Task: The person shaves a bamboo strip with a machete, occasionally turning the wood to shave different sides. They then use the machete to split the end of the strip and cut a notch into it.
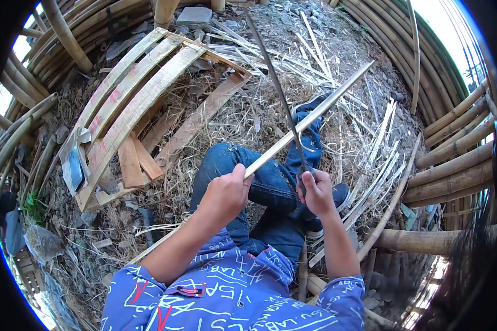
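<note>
The left hand (226, 196) is clenched around a thin bamboo strip (315, 113); the long axis of the strip goes away from this hand, forward and to the right, above the jeans (270, 182); the right hand (317, 193) is closed on a long dark blade (273, 77), which crosses the strip just ahead of the right hand; a wooden pallet (132, 99) lies beyond the left hand.
</note>
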`<state>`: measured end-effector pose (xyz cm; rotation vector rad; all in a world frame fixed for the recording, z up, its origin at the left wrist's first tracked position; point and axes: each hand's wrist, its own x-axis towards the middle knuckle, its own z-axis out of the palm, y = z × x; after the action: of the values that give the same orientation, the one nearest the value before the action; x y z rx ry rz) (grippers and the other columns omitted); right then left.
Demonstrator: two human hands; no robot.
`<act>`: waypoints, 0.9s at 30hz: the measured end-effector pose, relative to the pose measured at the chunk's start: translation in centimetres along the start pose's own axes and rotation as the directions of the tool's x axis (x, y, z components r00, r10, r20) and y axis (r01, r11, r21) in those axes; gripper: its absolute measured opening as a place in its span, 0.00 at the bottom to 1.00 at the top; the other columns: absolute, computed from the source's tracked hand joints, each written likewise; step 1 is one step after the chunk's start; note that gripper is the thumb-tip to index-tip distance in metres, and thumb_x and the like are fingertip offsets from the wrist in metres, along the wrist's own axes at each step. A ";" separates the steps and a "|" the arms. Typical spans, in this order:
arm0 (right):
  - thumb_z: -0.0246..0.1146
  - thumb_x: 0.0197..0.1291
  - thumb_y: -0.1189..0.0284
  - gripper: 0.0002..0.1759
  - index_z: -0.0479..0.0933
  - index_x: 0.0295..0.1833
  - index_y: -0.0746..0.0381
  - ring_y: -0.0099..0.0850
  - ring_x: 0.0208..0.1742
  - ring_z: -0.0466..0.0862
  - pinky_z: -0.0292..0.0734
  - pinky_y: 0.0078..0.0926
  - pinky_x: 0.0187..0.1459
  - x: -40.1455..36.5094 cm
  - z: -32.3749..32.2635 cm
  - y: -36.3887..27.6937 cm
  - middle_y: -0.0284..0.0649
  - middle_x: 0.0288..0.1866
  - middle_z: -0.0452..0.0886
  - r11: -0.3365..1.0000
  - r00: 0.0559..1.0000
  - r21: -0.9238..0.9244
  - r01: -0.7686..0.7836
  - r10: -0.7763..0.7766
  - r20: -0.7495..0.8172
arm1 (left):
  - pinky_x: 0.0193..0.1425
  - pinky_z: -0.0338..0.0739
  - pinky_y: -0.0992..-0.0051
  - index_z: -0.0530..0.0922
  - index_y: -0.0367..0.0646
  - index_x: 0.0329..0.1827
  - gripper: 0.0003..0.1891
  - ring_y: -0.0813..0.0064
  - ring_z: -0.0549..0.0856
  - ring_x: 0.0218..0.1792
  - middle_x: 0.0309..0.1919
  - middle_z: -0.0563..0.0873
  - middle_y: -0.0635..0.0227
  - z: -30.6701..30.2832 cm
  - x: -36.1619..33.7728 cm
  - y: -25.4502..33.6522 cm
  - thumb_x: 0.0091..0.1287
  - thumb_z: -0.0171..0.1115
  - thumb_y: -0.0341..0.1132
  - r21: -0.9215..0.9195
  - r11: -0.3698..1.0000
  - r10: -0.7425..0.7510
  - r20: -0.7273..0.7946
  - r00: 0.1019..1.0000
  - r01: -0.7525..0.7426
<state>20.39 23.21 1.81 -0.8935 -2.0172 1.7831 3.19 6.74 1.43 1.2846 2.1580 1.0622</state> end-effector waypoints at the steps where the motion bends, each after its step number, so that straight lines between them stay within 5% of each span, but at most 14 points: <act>1: 0.60 0.67 0.43 0.33 0.73 0.26 0.63 0.17 0.18 0.71 0.63 0.21 0.21 0.2 0.0 0.0 0.30 0.16 0.71 0.988 0.995 -0.133 0.083 -0.090 -0.052 | 0.31 0.72 0.46 0.69 0.37 0.37 0.11 0.39 0.81 0.29 0.22 0.80 0.43 -0.1 0.1 0.1 0.76 0.52 0.36 0.015 1.000 -0.009 -0.004 1.000 0.009; 3: 0.67 0.61 0.45 0.31 0.74 0.26 0.65 0.29 0.18 0.77 0.70 0.31 0.22 0.3 0.3 -0.8 0.40 0.16 0.73 0.884 0.968 -0.440 0.156 -0.225 -0.109 | 0.31 0.72 0.46 0.69 0.36 0.37 0.11 0.39 0.81 0.29 0.23 0.80 0.43 -0.3 0.4 0.3 0.76 0.52 0.36 0.029 1.000 -0.013 -0.011 1.000 0.013; 4: 0.67 0.61 0.45 0.31 0.74 0.26 0.65 0.29 0.18 0.77 0.70 0.31 0.22 0.3 0.5 -0.8 0.40 0.16 0.73 0.882 0.967 -0.442 0.162 -0.232 -0.107 | 0.31 0.75 0.46 0.69 0.36 0.37 0.12 0.39 0.82 0.28 0.22 0.81 0.44 -0.4 0.6 0.5 0.76 0.52 0.37 0.063 0.998 -0.001 -0.001 1.000 0.001; 7: 0.68 0.56 0.41 0.33 0.77 0.27 0.64 0.49 0.24 0.82 0.76 0.39 0.26 -0.3 0.9 -1.4 0.50 0.21 0.79 0.511 0.905 -0.830 0.224 -0.425 -0.018 | 0.31 0.77 0.46 0.70 0.36 0.38 0.13 0.40 0.83 0.28 0.22 0.82 0.44 -0.7 0.6 0.4 0.76 0.51 0.38 0.106 0.994 -0.003 0.017 1.000 0.001; 10: 0.66 0.54 0.38 0.34 0.75 0.26 0.62 0.49 0.24 0.83 0.76 0.39 0.25 1.3 -2.7 -1.6 0.48 0.21 0.79 0.465 0.863 -0.865 0.189 -0.498 -0.079 | 0.32 0.75 0.46 0.70 0.36 0.38 0.12 0.39 0.83 0.28 0.23 0.82 0.43 -1.4 0.1 0.7 0.76 0.51 0.37 0.109 0.993 -0.051 0.049 0.998 0.045; 12: 0.66 0.54 0.37 0.34 0.74 0.25 0.61 0.47 0.23 0.83 0.77 0.40 0.26 2.1 -5.6 -0.9 0.47 0.20 0.80 0.281 0.863 -0.949 0.141 -0.504 -0.021 | 0.32 0.74 0.46 0.70 0.35 0.37 0.12 0.38 0.82 0.29 0.23 0.81 0.42 -1.6 0.1 0.7 0.76 0.51 0.36 0.097 0.992 -0.087 0.067 0.994 0.081; 18: 0.65 0.55 0.37 0.34 0.74 0.26 0.61 0.47 0.22 0.82 0.75 0.40 0.25 -0.1 -3.9 -0.7 0.46 0.18 0.78 0.323 0.901 -0.946 0.044 -0.422 -0.103 | 0.31 0.75 0.46 0.72 0.35 0.37 0.12 0.39 0.82 0.29 0.23 0.82 0.42 0.7 -0.2 -0.4 0.76 0.52 0.36 0.075 0.995 -0.069 0.064 0.996 0.064; 27: 0.66 0.54 0.37 0.33 0.74 0.27 0.60 0.40 0.23 0.84 0.77 0.37 0.25 3.5 -3.3 2.9 0.41 0.20 0.80 0.197 0.819 -0.966 0.168 -0.573 0.026 | 0.31 0.75 0.48 0.72 0.34 0.36 0.14 0.39 0.82 0.28 0.22 0.81 0.41 -0.2 0.1 -2.6 0.76 0.52 0.36 0.164 0.981 -0.115 0.081 0.990 0.101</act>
<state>20.45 28.12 -1.00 -0.7195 -2.6254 -0.0937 1.59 5.98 -0.43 1.2423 2.2529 0.7872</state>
